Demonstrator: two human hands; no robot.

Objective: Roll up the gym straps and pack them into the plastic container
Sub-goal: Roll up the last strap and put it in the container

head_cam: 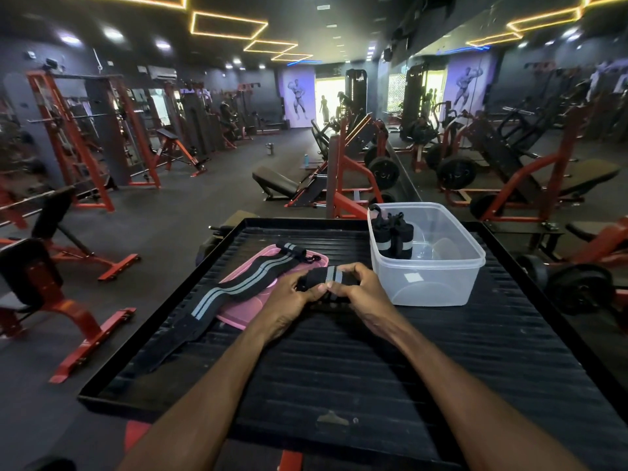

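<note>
A black gym strap with grey stripes, partly rolled [328, 277], lies between my hands in the middle of the black ribbed platform [373, 362]. My left hand [292, 295] and my right hand [360, 288] both grip this roll. A second strap [234, 288], unrolled, stretches to the left across a pink lid [244, 312]. The clear plastic container [438, 280] stands just right of my hands, with two rolled straps [394, 239] upright in its far left corner.
The platform has a raised black rim [159, 307]. Red and black gym machines, benches and weight plates surround it. A mirror wall runs along the right. Open dark floor lies to the left.
</note>
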